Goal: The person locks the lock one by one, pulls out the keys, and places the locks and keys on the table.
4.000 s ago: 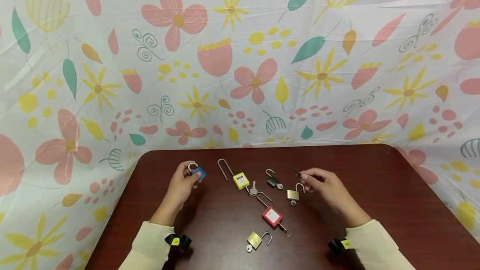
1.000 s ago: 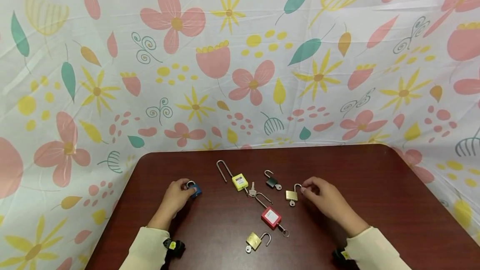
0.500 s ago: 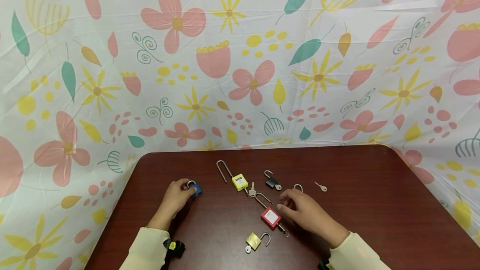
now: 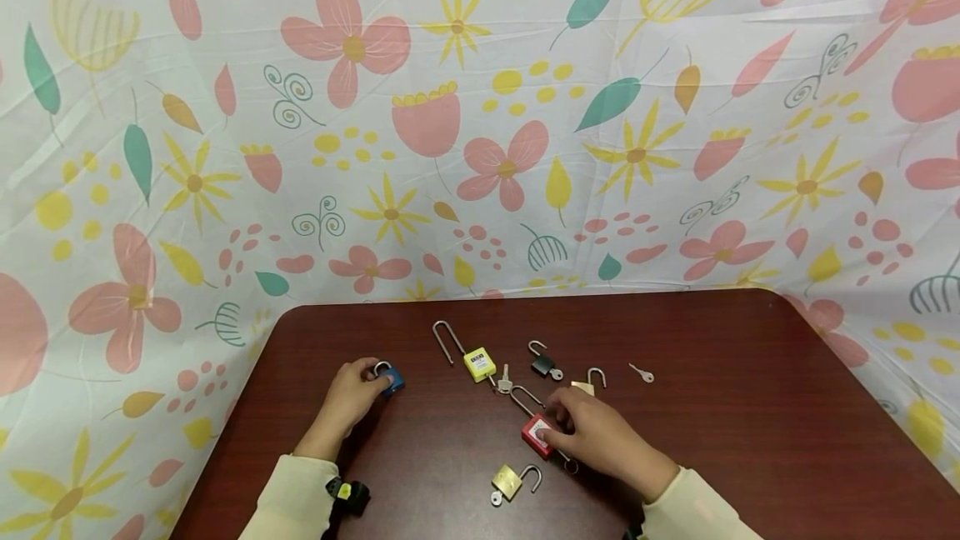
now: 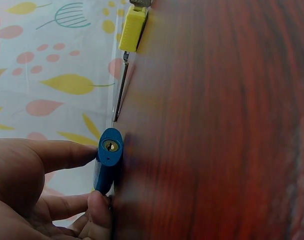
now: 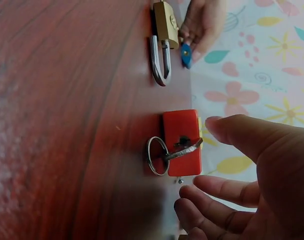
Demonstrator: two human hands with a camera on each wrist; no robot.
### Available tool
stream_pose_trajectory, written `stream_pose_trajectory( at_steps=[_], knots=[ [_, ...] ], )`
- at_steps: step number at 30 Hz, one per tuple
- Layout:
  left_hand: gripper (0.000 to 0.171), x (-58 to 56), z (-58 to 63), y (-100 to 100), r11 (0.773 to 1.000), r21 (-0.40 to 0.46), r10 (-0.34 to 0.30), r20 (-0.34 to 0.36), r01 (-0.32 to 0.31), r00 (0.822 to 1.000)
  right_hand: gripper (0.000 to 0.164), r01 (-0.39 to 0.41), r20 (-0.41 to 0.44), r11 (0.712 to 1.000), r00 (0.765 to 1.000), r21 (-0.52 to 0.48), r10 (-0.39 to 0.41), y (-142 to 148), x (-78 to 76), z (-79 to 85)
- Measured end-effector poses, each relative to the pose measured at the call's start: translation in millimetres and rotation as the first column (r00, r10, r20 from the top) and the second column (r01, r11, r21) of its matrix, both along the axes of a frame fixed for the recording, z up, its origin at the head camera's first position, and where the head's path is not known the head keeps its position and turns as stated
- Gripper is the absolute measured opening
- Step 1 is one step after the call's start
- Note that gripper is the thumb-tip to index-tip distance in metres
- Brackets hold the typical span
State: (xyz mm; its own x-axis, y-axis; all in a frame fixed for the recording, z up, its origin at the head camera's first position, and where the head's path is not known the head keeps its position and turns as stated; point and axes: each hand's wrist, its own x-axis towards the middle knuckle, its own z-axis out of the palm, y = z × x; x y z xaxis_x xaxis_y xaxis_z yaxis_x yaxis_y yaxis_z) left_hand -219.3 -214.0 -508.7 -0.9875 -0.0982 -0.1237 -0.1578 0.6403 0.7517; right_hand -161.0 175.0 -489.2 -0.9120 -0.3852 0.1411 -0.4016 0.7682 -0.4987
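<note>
Right hand [image 4: 600, 437] hangs parted over the red padlock [image 4: 534, 435] at centre, gripping nothing; whether it touches, I can't tell. If those fingers close low, they could snag the key ring [image 6: 149, 156] or nudge the far brass padlock [image 4: 582, 388]. Left hand [image 4: 348, 397] pinches the blue padlock [image 4: 392, 380] at left; a loosened fingertip could let it slip.

Right of centre in the head view, the bare right hand [image 4: 600, 440] hides the lower body of a small brass padlock with a steel shackle [image 4: 583, 388] and the right side of a boxy red padlock [image 4: 529, 432], its label print too small to read. In the left wrist view, the top edge crops a flat grey metal key [image 5: 139, 2]; the glossy reddish-brown table [image 5: 232, 125] blurs rightward.
</note>
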Motion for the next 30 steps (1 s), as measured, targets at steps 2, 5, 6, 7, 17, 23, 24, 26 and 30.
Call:
stream_pose_trajectory(
  at_steps=[2, 5, 6, 7, 17, 23, 24, 26, 30],
  knots=[
    [0.049, -0.4, -0.4, 0.1, 1.0, 0.001, 0.004, -0.002, -0.004, 1.0, 0.031, -0.004, 0.002, 1.0, 1.0, 0.001, 0.004, -0.8, 0.1, -1.5],
    [0.049, -0.2, -0.6, 0.0, 1.0, 0.003, 0.012, 0.002, -0.012, 1.0, 0.032, -0.005, 0.009, 1.0, 1.0, 0.001, 0.005, -1.4, 0.2, -3.2],
    [0.049, -0.2, -0.9, -0.1, 1.0, 0.002, 0.012, 0.003, -0.012, 1.0, 0.032, -0.005, 0.012, 1.0, 1.0, -0.001, 0.005, -1.5, 0.1, -3.6],
    [0.049, 0.0, -0.8, -0.2, 1.0, 0.001, 0.01, 0.002, -0.01, 1.0, 0.032, -0.007, 0.014, 1.0, 1.0, -0.002, 0.007, -1.5, 0.3, -3.6],
    [0.048, -0.3, -0.6, -0.6, 1.0, 0.013, 0.003, 0.003, -0.003, 1.0, 0.035, -0.057, 0.029, 0.998, 0.998, -0.028, 0.058, -4.0, 0.7, -6.5],
    [0.048, -0.4, 0.0, 0.5, 1.0, 0.025, 0.018, 0.01, -0.018, 1.0, 0.037, -0.069, 0.019, 0.997, 0.997, -0.033, 0.07, -6.1, 1.9, -8.8],
    [0.048, -0.6, -0.2, 0.5, 0.999, 0.035, 0.023, 0.015, -0.024, 1.0, 0.036, -0.066, 0.021, 0.997, 0.998, -0.033, 0.067, -6.4, 2.1, -9.3],
    [0.048, -0.8, 0.0, 0.5, 0.997, 0.069, 0.031, 0.022, -0.032, 0.999, 0.034, -0.053, 0.026, 0.998, 0.998, -0.032, 0.054, -6.9, 2.5, -10.0],
    [0.048, -0.6, 1.8, 0.2, 0.987, 0.152, 0.045, 0.051, -0.052, 0.998, 0.032, -0.032, 0.035, 0.998, 0.999, -0.049, 0.034, -6.6, 2.4, -10.6]
  ],
)
